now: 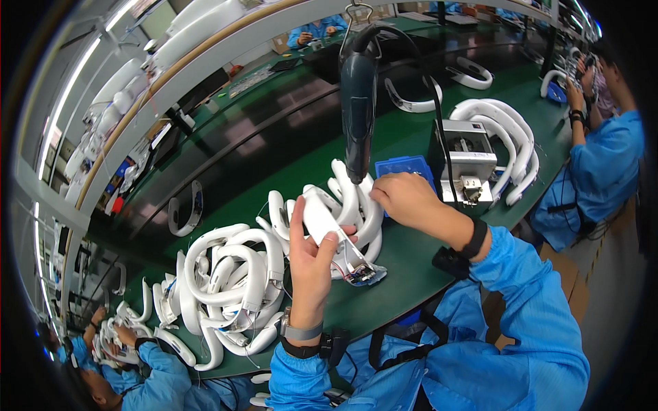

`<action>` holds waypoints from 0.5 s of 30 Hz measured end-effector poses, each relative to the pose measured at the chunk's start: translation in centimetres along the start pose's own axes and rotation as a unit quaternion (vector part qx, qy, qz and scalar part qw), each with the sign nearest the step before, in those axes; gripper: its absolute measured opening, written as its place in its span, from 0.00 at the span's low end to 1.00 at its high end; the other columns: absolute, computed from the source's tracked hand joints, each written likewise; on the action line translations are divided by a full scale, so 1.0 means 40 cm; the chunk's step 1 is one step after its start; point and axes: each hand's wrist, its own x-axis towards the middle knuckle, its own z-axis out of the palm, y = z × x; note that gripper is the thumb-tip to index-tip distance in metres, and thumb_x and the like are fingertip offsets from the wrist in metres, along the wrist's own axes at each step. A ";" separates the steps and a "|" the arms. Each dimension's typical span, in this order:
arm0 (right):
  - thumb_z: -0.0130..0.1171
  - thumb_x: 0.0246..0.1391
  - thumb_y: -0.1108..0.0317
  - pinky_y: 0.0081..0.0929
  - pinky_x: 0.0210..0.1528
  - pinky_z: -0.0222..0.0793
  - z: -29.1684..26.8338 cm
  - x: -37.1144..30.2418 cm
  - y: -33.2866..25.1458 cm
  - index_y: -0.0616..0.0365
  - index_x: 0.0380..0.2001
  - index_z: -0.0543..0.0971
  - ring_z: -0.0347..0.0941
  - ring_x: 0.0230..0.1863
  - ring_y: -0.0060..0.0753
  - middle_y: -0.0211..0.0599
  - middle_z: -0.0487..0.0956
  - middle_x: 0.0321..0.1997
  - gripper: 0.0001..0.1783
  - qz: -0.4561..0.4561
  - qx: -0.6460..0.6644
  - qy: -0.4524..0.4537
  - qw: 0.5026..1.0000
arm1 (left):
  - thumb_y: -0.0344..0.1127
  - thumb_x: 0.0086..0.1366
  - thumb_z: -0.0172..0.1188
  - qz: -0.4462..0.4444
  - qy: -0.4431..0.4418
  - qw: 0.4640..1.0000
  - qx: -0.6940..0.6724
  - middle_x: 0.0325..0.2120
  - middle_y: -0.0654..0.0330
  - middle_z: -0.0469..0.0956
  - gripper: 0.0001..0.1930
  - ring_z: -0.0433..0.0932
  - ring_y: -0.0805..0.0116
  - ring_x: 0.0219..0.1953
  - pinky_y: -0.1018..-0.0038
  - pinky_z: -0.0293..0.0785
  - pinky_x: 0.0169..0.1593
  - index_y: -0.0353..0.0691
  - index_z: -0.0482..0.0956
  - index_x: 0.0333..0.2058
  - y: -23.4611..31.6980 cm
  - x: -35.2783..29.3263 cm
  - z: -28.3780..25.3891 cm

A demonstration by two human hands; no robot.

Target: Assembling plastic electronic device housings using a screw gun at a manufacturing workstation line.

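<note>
Housing [321, 218] clasped by my left hand [312, 266], long axis diagonal, circuit end [367, 275] lower-right (right hand [411, 198] curled, contents unclear).

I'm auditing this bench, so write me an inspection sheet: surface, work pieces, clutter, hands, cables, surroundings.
Surface: green benchtop, partly covered by white parts.
Job's things: white housing with exposed circuit board; dark power tool hanging above.
Clutter: heap of white curved parts at left; blue bin and metal fixture at right.
Hands: left hand holds the white housing; right hand is by the blue bin, fingers bent, any grip unclear.
Cables: black cable loops from the power tool, down past the metal fixture.
Surroundings: blue-clad co-workers on both sides.
</note>
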 end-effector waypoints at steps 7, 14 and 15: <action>0.58 0.44 0.72 0.42 0.42 0.77 0.141 -0.019 0.214 0.60 0.29 0.83 0.81 0.37 0.48 0.46 0.83 0.33 0.08 -0.018 -0.203 -0.018 0.979 | 0.28 0.69 0.52 -0.026 0.006 0.998 -0.062 0.41 0.42 0.79 0.38 0.83 0.58 0.34 0.65 0.84 0.39 0.45 0.39 0.71 0.015 -0.004 0.028; 0.61 0.45 0.71 0.41 0.42 0.76 0.131 -0.034 0.234 0.60 0.28 0.81 0.80 0.38 0.47 0.44 0.82 0.33 0.06 -0.014 -0.140 -0.016 0.990 | 0.29 0.68 0.52 -0.053 -0.019 0.994 -0.092 0.42 0.41 0.79 0.34 0.84 0.57 0.38 0.65 0.84 0.40 0.34 0.45 0.68 0.001 -0.021 0.009; 0.62 0.46 0.68 0.41 0.41 0.75 0.130 -0.038 0.239 0.59 0.28 0.80 0.79 0.38 0.47 0.43 0.81 0.34 0.07 -0.007 -0.146 -0.028 0.989 | 0.30 0.68 0.52 -0.058 -0.015 0.993 -0.099 0.43 0.41 0.79 0.32 0.84 0.57 0.39 0.65 0.83 0.41 0.31 0.49 0.67 0.000 -0.025 0.010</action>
